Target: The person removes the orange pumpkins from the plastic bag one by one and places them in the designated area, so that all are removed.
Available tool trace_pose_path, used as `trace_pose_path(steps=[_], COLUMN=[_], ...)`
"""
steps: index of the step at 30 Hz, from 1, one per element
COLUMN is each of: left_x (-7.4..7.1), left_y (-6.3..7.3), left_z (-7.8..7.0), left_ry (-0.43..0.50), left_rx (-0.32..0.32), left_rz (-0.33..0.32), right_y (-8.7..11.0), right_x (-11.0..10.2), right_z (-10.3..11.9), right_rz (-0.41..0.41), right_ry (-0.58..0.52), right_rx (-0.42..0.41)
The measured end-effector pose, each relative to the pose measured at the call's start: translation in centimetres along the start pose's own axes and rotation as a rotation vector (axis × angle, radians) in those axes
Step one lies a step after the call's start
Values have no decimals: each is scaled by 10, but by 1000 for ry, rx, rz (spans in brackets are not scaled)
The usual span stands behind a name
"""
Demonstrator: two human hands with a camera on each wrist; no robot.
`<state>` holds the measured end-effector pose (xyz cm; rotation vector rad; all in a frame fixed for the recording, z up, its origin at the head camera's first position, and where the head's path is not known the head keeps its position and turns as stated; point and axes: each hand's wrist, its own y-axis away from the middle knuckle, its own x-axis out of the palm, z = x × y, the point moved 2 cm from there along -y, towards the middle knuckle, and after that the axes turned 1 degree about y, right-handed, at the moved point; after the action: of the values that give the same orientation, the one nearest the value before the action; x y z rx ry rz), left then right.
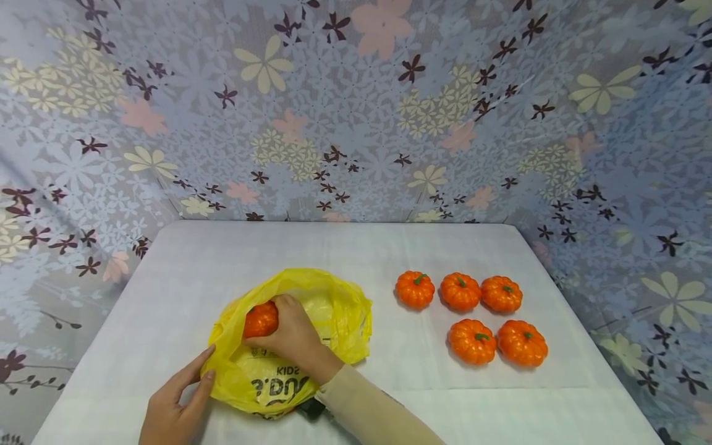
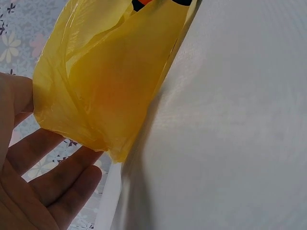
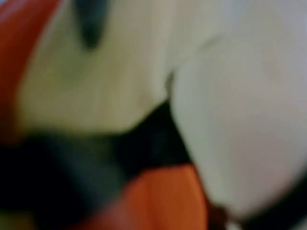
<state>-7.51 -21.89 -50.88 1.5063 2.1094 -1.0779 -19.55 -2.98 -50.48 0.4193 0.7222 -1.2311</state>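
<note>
A small orange toy pumpkin (image 1: 260,320) is in my right hand (image 1: 295,334), thumb and fingers curled round it inside the mouth of a yellow plastic bag (image 1: 239,380). The bag lies wide open on its side, dark lettering on its front. At its left edge, my left hand (image 1: 177,395) touches the plastic with thumb and fingertips. In the left wrist view the fingers of the left hand (image 2: 53,182) are fairly straight and spread against the bag (image 2: 110,86), through which an orange tint shows. The right wrist view is badly blurred.
On the right of the white-covered table (image 1: 389,395), several more orange pumpkins with green stems stand in two rows, among them a back-left pumpkin (image 1: 414,290) and a front-right pumpkin (image 1: 521,344). A flowered cloth (image 1: 356,123) hangs behind the table.
</note>
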Motion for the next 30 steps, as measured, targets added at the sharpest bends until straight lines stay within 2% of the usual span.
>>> trace_pose_path(steps=[6,14,21,30], left_x=[1,-1,0,0], left_y=[1,1,0,2], left_z=[0,-3,-2,-2], left_ry=[-12,5,26,36], left_rx=[-13,6,32,40], left_rz=[8,-8,-17,-24], right_y=[3,9,16,27], right_x=[-6,-17,-30,-44], right_z=[-3,-9,-10,-7], right_rz=[1,-14,-22,-39], right_ry=[22,-38,-98,-106], right_rx=[28,39,8,-30])
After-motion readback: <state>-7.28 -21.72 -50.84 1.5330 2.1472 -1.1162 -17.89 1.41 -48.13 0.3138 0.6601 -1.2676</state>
